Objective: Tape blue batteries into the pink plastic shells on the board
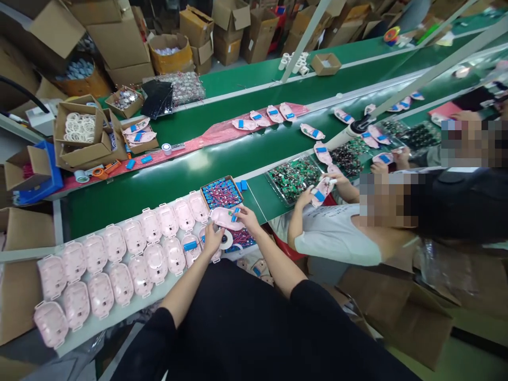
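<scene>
A pink plastic shell (222,217) is tilted up between my hands, over the front of the bench. My left hand (213,239) grips its left end with the fingertips. With thumb and fingers, my right hand (246,218) pinches a small blue battery (235,214) at the shell's right end. Just behind stands a box of blue batteries with red wires (221,192). A white roll of tape (226,239) lies below the shell, partly covered by my left hand. Rows of pink shells (151,225) rest on the bench to the left; one near my left hand bears a blue battery (190,246).
Beyond the bench runs a green conveyor belt (170,172) carrying some pink shells. To the right, a co-worker (337,233) handles another shell beside a tray of green circuit boards (291,177). A slanted metal post (416,82) crosses the line. Cardboard boxes (81,129) stand at the back left.
</scene>
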Demonstrator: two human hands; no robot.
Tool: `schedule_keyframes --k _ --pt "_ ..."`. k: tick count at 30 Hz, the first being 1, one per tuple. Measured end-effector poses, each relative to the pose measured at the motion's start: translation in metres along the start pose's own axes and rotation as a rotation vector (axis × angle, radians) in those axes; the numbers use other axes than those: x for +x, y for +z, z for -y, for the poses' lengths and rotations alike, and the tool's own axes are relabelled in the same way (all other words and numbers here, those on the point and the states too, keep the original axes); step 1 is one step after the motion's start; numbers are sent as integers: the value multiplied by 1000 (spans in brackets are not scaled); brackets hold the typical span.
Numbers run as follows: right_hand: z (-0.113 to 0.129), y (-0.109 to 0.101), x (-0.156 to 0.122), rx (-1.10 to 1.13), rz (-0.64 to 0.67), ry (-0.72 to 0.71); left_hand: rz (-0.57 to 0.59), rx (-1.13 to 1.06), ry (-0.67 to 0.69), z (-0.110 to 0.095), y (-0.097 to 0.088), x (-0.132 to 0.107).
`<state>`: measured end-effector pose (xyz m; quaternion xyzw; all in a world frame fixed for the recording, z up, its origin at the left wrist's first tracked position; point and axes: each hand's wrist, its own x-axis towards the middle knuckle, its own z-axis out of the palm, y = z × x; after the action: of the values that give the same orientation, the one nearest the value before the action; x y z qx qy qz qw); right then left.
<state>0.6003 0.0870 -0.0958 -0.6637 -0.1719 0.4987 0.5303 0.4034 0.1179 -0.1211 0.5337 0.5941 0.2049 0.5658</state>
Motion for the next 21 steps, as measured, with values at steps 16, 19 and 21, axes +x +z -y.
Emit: schedule_keyframes --k 16,19,21 --pt "54 31 -99 414 44 -29 -198 -369 45 -38 -94 -2" --pt "67 41 -108 507 85 63 -185 -285 150 -50 -130 -29" --pt "74 50 -112 509 121 104 -119 -185 214 -56 -146 -47"
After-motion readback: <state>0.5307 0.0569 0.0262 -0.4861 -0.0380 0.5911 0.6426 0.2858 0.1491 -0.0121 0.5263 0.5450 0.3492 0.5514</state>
